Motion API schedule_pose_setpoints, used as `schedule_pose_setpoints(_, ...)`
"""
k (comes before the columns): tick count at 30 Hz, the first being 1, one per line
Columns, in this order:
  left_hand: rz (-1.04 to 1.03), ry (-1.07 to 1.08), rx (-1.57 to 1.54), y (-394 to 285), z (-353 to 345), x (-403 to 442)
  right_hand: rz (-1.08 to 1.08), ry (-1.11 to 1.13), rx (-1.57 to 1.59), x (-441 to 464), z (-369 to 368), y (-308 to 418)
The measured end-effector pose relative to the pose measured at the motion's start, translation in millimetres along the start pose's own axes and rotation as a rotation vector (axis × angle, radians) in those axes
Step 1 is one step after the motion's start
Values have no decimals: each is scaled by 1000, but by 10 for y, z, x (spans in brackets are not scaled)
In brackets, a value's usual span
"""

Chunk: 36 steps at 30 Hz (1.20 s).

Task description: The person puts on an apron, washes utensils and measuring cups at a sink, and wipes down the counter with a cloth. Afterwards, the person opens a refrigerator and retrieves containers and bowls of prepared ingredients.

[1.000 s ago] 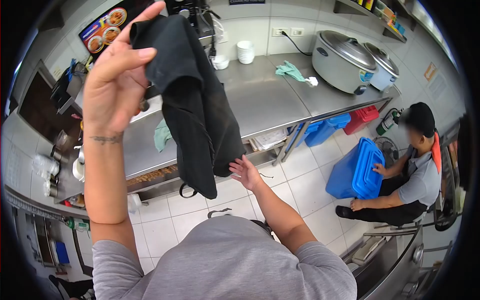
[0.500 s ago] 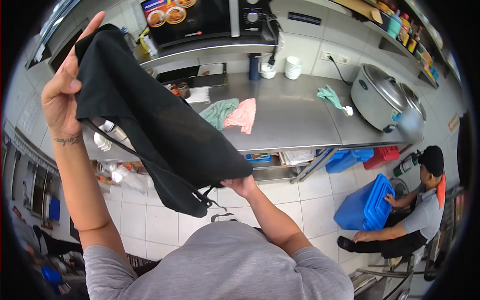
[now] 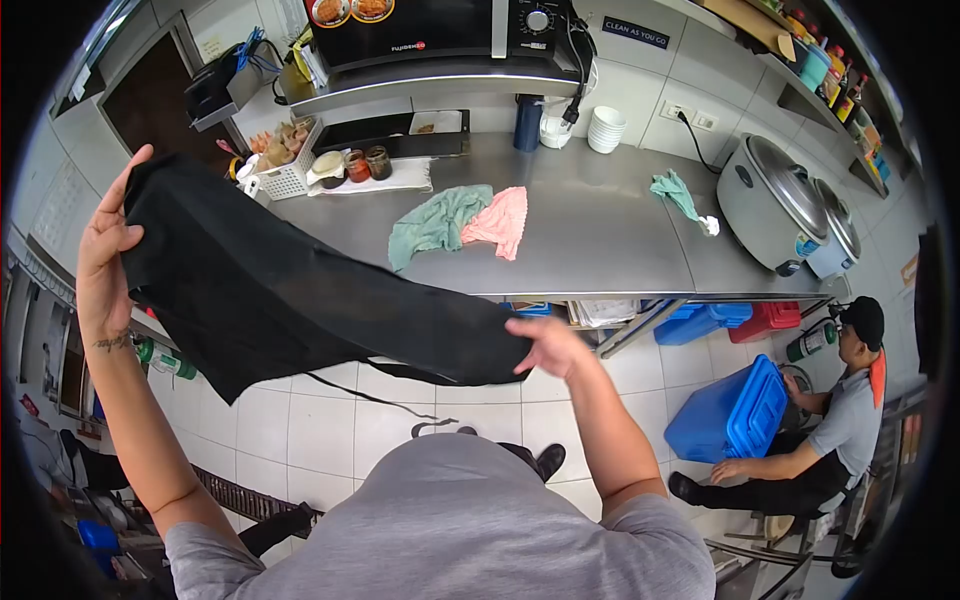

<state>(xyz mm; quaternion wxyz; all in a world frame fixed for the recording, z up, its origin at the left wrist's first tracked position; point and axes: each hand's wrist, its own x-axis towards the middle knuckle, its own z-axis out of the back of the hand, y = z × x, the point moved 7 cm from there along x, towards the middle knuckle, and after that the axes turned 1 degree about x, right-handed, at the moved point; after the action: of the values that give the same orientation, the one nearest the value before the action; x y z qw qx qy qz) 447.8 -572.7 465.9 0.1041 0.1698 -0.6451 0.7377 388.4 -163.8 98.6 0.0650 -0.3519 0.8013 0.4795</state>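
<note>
A black apron (image 3: pixel 310 285) with thin ties is stretched sideways in front of my body, sagging between my hands. At its upper left corner my left hand (image 3: pixel 108 250) is closed on the edge, thumb in front and some fingers behind the cloth. My right hand (image 3: pixel 550 345), slightly blurred, pinches the apron's right end. One dark tie (image 3: pixel 370 397) dangles below the cloth toward my waist. Behind the apron, on the steel counter (image 3: pixel 590 230), lie a green cloth (image 3: pixel 435 222) and a pink cloth (image 3: pixel 498 222).
A microwave (image 3: pixel 420 40) sits on the shelf above. Jars (image 3: pixel 368 165), a white basket (image 3: pixel 288 178), stacked bowls (image 3: pixel 606 130) and a large rice cooker (image 3: pixel 765 205) stand on the counter. At right a person (image 3: pixel 845 410) sits beside a blue bin (image 3: pixel 725 410).
The apron has swung from a steep slant to a flatter, wider spread. My left hand has come down, and my right hand has moved right and slightly up. The view has shifted slightly.
</note>
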Motion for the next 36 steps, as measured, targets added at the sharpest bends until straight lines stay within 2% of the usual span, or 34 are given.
schedule_pose_setpoints(1,-5,-11,107,69,75,29,51,-56,-23,-27,85,175)
schedule_pose_setpoints(2,15,16,94,147,150,62,277,48,59,-178,84,485)
schedule_pose_setpoints(3,13,17,86,227,216,87,468,38,249,-221,433,612)
schedule_pose_setpoints(4,2,-11,36,316,299,101,647,42,288,-490,470,873)
schedule_pose_setpoints(5,-7,-40,-13,401,393,105,796,-66,144,-821,334,1147)
schedule_pose_setpoints(6,1,-35,8,484,478,99,1053,-357,-99,-990,575,1277)
schedule_pose_setpoints(7,1,-42,3,548,457,89,1220,-498,-279,-1126,625,1368)
schedule_pose_setpoints(9,38,-40,-11,669,278,60,1044,-393,-124,-899,660,1247)
schedule_pose_setpoints(10,55,-35,41,686,199,79,778,-508,-188,-742,837,1144)
schedule_pose_setpoints(11,55,-43,34,708,197,104,813,-343,-57,-711,874,1139)
schedule_pose_setpoints(12,10,-40,114,702,195,129,957,-322,-85,-904,679,1303)
schedule_pose_setpoints(13,-32,-33,199,699,198,153,1098,-300,-108,-1148,421,1464)
schedule_pose_setpoints(14,-116,-149,204,646,275,147,1230,-136,-202,-1408,-103,1657)
schedule_pose_setpoints(15,-111,-150,211,698,213,125,1278,-70,-215,-1545,-363,1771)
schedule_pose_setpoints(17,-337,-679,272,786,270,-127,1200,-318,-259,-1432,-483,1760)
schedule_pose_setpoints(19,-148,-553,765,1410,-40,-214,656,-623,-621,-945,250,1485)
schedule_pose_setpoints(21,21,-420,761,2105,-91,-293,717,-698,-959,-1026,258,1516)
schedule_pose_setpoints(23,8,-408,816,2166,-27,-389,1039,-633,-836,-1399,65,1666)
schedule_pose_setpoints(24,82,-363,926,2202,11,-417,932,-639,-778,-1550,84,1654)
schedule_pose_setpoints(25,95,-350,926,2211,9,-446,1088,-617,-1136,-1678,-155,1692)
schedule_pose_setpoints(27,303,-374,982,2255,66,-492,749,-636,-1441,-1425,378,1218)
schedule_pose_setpoints(28,-88,-392,1241,2415,159,-493,627,-498,-1594,-1253,757,1004)
schedule_pose_setpoints(29,-88,-398,1229,2376,101,-485,654,-583,-1599,-1352,809,998)
schedule_pose_setpoints(31,438,-272,752,2667,42,-593,835,-776,-1310,-1667,896,1232)
schedule_pose_setpoints(32,423,-311,600,2836,71,-648,822,-764,-1323,-1725,919,1276)
schedule_pose_setpoints(33,437,-309,604,2822,34,-696,737,-779,-1318,-1776,983,1270)
schedule_pose_setpoints(35,614,-369,292,2855,-17,-755,661,-795,-1305,-1856,1171,1271)
schedule_pose_setpoints(36,631,-333,231,2985,34,-783,437,-717,-1421,-1822,1373,1165)
